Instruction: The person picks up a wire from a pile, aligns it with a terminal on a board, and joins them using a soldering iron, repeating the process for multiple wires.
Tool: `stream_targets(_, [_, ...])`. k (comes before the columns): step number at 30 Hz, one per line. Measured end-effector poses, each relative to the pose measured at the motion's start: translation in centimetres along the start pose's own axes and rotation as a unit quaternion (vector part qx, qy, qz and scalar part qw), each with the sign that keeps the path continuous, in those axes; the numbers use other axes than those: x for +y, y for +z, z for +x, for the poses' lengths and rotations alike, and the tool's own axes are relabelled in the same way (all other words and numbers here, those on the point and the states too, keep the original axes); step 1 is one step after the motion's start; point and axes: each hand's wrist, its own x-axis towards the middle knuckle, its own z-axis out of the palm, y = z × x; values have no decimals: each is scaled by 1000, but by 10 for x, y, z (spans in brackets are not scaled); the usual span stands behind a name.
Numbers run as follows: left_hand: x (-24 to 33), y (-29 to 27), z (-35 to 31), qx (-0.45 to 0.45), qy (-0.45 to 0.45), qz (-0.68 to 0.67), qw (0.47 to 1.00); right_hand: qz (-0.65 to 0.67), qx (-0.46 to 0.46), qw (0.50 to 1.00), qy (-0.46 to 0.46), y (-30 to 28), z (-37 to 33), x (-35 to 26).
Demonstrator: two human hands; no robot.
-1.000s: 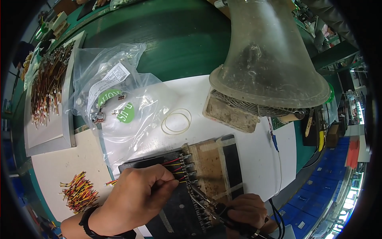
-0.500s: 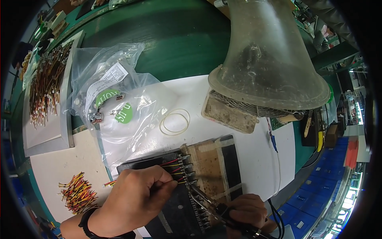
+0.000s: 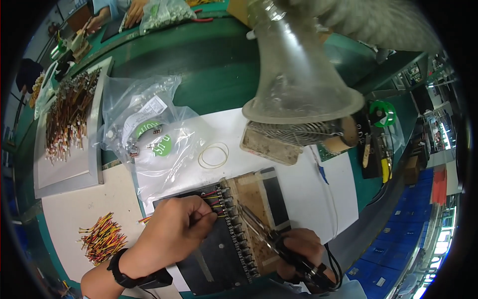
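My left hand (image 3: 174, 230), wearing a dark wristband, is closed in a pinch on thin wires beside a row of small metal terminals (image 3: 238, 231). The terminals line the edge of a black fixture board (image 3: 204, 271). Red and yellow wires (image 3: 211, 193) run to the upper terminals; their other ends are partly under the hand. My right hand (image 3: 304, 246) grips a soldering iron (image 3: 263, 230) by its dark handle. Its tip points up and left, over the brown panel (image 3: 256, 192) right of the row, apart from the pinching fingers.
Cut red, yellow and black wires (image 3: 102, 239) lie heaped at left. Behind stand a tray of wired parts (image 3: 94, 172), a clear plastic bag (image 3: 142, 114) and a wire ring (image 3: 213, 156). A fume hood (image 3: 301, 84) hangs over a grimy block (image 3: 269, 144). A co-worker's hands (image 3: 134, 12) show far off.
The soldering iron's tip has drawn away from the terminals, up and to the right over the brown panel. My left hand keeps its pinch near the row. The whole view has shifted slightly.
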Motion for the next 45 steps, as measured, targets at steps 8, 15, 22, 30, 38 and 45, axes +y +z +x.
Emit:
stream_targets(8, [14,7,-9,7,-4,79,997,41,17,999,4,10,-18,11])
stream_targets(15, [0,24,-43,196,168,361,896,-1,84,996,15,22,-25,10])
stream_targets(22, [-51,-18,-155,418,119,274,858,33,161,986,23,21,-18,9])
stream_targets(30, [-138,-20,-209,469,182,394,769,37,110,992,44,24,-22,0])
stream_targets(38, [-137,-34,-212,470,206,294,806,27,116,989,84,25,-25,3])
stream_targets(45, [-93,-26,-213,464,151,320,812,0,132,986,100,15,-15,-16])
